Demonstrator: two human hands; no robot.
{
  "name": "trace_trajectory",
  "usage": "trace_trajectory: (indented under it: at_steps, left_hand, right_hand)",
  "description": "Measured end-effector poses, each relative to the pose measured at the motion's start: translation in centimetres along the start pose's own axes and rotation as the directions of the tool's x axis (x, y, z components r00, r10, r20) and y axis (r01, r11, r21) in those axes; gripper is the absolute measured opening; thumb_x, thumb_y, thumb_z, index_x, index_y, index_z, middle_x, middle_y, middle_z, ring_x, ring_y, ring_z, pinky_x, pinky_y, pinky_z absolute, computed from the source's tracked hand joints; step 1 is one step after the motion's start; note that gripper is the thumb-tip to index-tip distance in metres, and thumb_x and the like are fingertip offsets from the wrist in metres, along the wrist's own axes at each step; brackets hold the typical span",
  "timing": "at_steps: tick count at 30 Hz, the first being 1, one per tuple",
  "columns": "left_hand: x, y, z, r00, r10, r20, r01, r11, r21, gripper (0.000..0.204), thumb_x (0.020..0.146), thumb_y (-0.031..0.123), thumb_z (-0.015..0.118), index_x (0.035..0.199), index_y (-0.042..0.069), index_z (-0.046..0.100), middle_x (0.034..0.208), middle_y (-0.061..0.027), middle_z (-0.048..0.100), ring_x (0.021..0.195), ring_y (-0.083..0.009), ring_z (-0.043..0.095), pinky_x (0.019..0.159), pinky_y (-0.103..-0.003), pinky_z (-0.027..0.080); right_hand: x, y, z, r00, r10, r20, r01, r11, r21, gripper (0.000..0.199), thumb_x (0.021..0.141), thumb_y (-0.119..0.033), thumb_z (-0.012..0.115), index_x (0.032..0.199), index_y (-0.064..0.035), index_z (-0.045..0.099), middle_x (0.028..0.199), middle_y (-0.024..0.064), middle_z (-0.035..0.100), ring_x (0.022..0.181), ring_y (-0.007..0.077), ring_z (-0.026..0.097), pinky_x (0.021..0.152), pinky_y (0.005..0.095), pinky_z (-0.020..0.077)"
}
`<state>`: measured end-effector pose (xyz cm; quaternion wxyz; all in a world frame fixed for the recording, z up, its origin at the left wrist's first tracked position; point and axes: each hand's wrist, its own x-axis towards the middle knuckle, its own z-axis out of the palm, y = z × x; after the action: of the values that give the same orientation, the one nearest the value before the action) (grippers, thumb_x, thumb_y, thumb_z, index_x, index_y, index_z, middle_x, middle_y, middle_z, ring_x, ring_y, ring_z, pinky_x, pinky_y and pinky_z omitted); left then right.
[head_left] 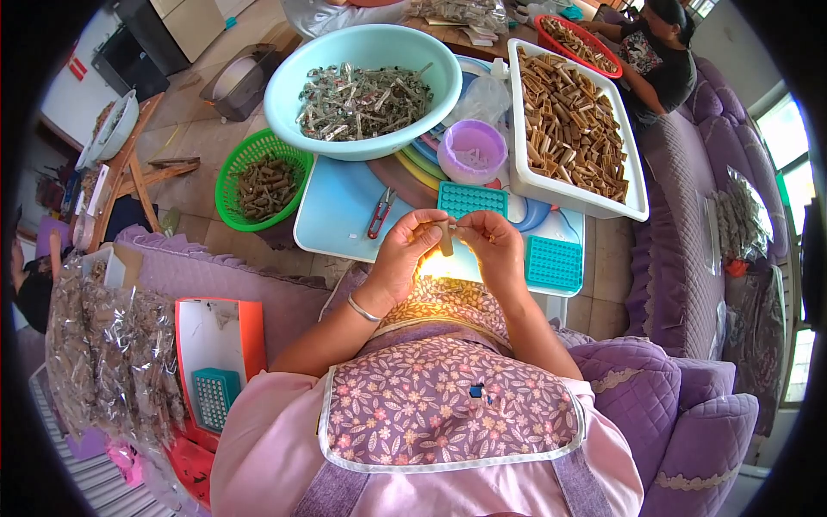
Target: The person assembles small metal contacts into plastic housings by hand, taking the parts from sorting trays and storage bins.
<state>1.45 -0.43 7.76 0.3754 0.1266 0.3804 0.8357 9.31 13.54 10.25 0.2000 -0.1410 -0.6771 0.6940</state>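
Observation:
Just over my lap, my left hand [403, 258] pinches a small flat brown piece [446, 244] that hangs down from the fingertips. My right hand [493, 246] is closed in a pinch right beside it; what lies between its fingertips is too small to make out. Bright yellow light falls on the apron below the hands. Ahead of them on the table lies a teal tray with rows of holes [473, 199], and a second teal tray [554, 263] is to the right. Red-handled thread snips [380, 213] rest left of them.
A pale blue basin [280, 99] of clear-wrapped pieces, a lilac bowl [472, 164] and a white tub [639, 200] of brown pieces cover the far table. Left stands a green basket [226, 191]. An orange-sided box [251, 332] is beside me. Another person [659, 65] sits far right.

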Motion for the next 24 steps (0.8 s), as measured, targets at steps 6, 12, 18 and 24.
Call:
trace_trajectory:
  at_steps: [6, 12, 18, 24]
  left_hand:
    - [0.2, -0.2, 0.0, 0.997, 0.074, 0.023, -0.076, 0.994, 0.082, 0.021, 0.092, 0.007, 0.060, 0.113, 0.003, 0.058, 0.111, -0.0072, 0.064, 0.095, -0.0114, 0.059, 0.089, -0.027, 0.049]
    - [0.2, -0.4, -0.4, 0.995, 0.082, 0.063, -0.089, 0.989, 0.122, 0.021, 0.092, 0.005, 0.059, 0.112, 0.001, 0.058, 0.111, -0.0078, 0.064, 0.099, -0.0118, 0.058, 0.092, -0.028, 0.047]
    - [0.2, -0.5, 0.0, 0.987, 0.148, 0.068, -0.160, 0.956, 0.244, 0.021, 0.092, 0.007, 0.059, 0.113, 0.001, 0.057, 0.108, -0.0073, 0.064, 0.090, -0.0120, 0.060, 0.087, -0.028, 0.048]
    - [0.2, -0.8, -0.1, 0.989, 0.119, 0.086, -0.137, 0.956, 0.259, 0.024, 0.092, 0.009, 0.061, 0.114, 0.001, 0.056, 0.108, -0.0078, 0.064, 0.091, -0.0132, 0.060, 0.087, -0.029, 0.048]
  right_hand:
    - [-0.3, -0.8, 0.0, 1.000, 0.019, -0.010, -0.019, 1.000, -0.015, 0.007, 0.084, 0.002, 0.066, 0.089, 0.0013, 0.062, 0.081, 0.0028, 0.065, 0.075, 0.0075, 0.059, 0.067, 0.0218, 0.0485]
    - [-0.4, -1.3, -0.2, 0.999, 0.030, -0.017, -0.032, 0.990, -0.140, 0.006, 0.084, 0.002, 0.067, 0.088, 0.0017, 0.063, 0.079, 0.0023, 0.064, 0.072, 0.0069, 0.058, 0.065, 0.0217, 0.0477]
    - [-0.5, -0.9, -0.3, 0.999, 0.037, -0.020, -0.039, 0.991, -0.130, 0.006, 0.084, 0.002, 0.066, 0.088, 0.0015, 0.063, 0.078, 0.0024, 0.064, 0.070, 0.0066, 0.057, 0.062, 0.0212, 0.0457]
    - [-0.4, -2.0, -0.7, 0.996, 0.058, 0.061, -0.045, 0.980, -0.192, 0.013, 0.084, 0.004, 0.065, 0.094, 0.0003, 0.056, 0.079, 0.0048, 0.064, 0.075, 0.0082, 0.060, 0.065, 0.0224, 0.0472]
